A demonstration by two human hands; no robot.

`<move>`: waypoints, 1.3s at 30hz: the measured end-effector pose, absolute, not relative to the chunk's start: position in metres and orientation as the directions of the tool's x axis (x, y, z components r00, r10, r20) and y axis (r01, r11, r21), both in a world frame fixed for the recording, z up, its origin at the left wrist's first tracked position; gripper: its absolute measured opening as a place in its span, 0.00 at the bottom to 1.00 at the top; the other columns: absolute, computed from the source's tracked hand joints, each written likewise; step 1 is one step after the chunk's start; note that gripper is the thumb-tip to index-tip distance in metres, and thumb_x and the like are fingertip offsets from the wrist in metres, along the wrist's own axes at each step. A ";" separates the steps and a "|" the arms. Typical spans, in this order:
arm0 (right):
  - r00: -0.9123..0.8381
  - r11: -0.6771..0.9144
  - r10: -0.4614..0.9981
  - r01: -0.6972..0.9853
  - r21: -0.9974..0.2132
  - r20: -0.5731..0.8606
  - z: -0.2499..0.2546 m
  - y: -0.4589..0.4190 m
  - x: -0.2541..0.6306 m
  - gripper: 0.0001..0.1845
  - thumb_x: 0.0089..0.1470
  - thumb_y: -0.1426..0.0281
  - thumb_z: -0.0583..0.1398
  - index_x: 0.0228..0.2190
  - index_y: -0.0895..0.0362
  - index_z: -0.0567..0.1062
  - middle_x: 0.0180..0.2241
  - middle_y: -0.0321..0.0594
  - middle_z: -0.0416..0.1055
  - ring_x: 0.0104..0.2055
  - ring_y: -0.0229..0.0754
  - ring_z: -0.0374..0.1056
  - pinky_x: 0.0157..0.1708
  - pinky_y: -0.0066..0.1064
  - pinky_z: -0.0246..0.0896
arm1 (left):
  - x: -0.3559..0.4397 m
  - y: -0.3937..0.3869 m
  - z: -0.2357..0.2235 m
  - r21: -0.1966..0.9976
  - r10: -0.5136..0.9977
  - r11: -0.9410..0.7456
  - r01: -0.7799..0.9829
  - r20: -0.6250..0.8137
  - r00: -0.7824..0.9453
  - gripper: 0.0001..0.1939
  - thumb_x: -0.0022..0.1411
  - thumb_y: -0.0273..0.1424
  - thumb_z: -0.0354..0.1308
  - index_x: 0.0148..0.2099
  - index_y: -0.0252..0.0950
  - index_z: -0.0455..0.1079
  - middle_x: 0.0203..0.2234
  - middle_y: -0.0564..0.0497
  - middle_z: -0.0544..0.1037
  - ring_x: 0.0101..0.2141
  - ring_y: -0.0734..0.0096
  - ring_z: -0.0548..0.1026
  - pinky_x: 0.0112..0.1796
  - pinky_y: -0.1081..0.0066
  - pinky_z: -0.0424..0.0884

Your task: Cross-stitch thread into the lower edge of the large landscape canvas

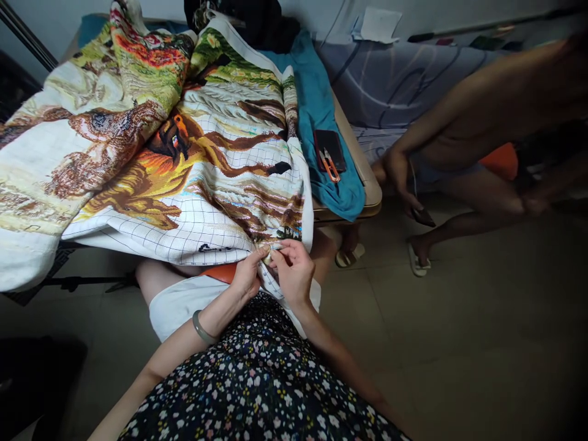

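A large cross-stitch fabric (215, 214), partly stitched in browns, orange and green over a printed grid, drapes across the table and down to my lap. Near its lower right edge, my left hand (247, 275) is closed, pinching a gathered fold of the cloth between thumb and fingers. Right beside it, my right hand (294, 269) is pinched shut against the same spot, its fingertips almost meeting the left thumb. Whatever lies between the right fingertips is too small to make out. A strip of the fabric hangs below both hands.
On the table (367, 187), a teal cloth (316, 92) carries a dark phone (334, 144) with orange-handled thread snips (329, 166) on it. To the right sits another person (459, 116), one hand holding a dark device (422, 216). An orange seat edge (220, 272) shows under my legs.
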State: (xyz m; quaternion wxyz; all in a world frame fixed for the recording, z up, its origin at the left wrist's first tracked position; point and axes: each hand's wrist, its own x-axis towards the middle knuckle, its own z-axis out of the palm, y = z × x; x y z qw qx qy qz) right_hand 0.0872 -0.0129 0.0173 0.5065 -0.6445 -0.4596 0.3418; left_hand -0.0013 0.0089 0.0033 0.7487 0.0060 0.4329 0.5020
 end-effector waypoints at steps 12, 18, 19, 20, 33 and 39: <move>0.323 -0.030 0.945 -0.043 -0.999 -0.042 0.056 0.008 0.134 0.13 0.55 0.58 0.59 0.31 0.53 0.64 0.29 0.33 0.74 0.16 0.33 0.65 0.15 0.25 0.59 | -0.003 0.010 0.005 0.474 0.751 0.508 -0.719 -0.653 0.100 0.18 0.37 0.29 0.74 0.33 0.30 0.77 0.31 0.44 0.82 0.36 0.61 0.80 0.44 0.63 0.74; 0.368 0.216 0.926 -0.348 -0.912 0.079 0.085 0.015 0.179 0.21 0.48 0.56 0.66 0.25 0.52 0.60 0.17 0.20 0.53 0.14 0.26 0.47 0.37 0.31 0.73 | -0.003 0.010 0.004 0.452 0.730 0.508 -0.733 -0.678 0.087 0.16 0.38 0.27 0.72 0.33 0.30 0.77 0.31 0.44 0.82 0.38 0.59 0.80 0.45 0.63 0.75; 0.401 0.255 0.909 -0.325 -0.910 0.112 0.084 0.014 0.178 0.21 0.49 0.57 0.66 0.25 0.53 0.60 0.16 0.20 0.53 0.14 0.26 0.46 0.42 0.34 0.73 | -0.003 0.010 0.004 0.446 0.730 0.514 -0.732 -0.676 0.100 0.16 0.38 0.28 0.73 0.33 0.29 0.77 0.31 0.43 0.82 0.37 0.59 0.80 0.44 0.63 0.75; 0.425 0.275 0.895 -0.294 -0.915 0.132 0.082 0.012 0.176 0.20 0.50 0.57 0.66 0.25 0.53 0.61 0.16 0.20 0.54 0.14 0.26 0.47 0.44 0.36 0.72 | -0.004 0.010 0.004 0.441 0.732 0.519 -0.732 -0.671 0.114 0.17 0.38 0.28 0.73 0.33 0.29 0.77 0.31 0.43 0.82 0.37 0.58 0.80 0.44 0.63 0.75; 0.075 -0.075 0.996 0.392 -0.917 -0.050 0.034 -0.020 0.122 0.11 0.55 0.67 0.58 0.35 0.57 0.79 0.22 0.37 0.73 0.24 0.38 0.69 0.21 0.25 0.61 | -0.007 0.008 0.004 0.427 0.714 0.593 -0.683 -0.671 0.200 0.15 0.35 0.28 0.72 0.29 0.29 0.76 0.24 0.46 0.80 0.25 0.65 0.77 0.38 0.65 0.75; 0.071 -0.019 0.997 0.470 -0.882 0.016 0.031 -0.018 0.121 0.13 0.54 0.70 0.57 0.36 0.58 0.81 0.31 0.42 0.79 0.34 0.43 0.75 0.27 0.27 0.66 | -0.006 0.007 0.003 0.431 0.729 0.567 -0.702 -0.659 0.184 0.15 0.36 0.27 0.72 0.30 0.29 0.76 0.25 0.46 0.81 0.25 0.65 0.78 0.38 0.65 0.76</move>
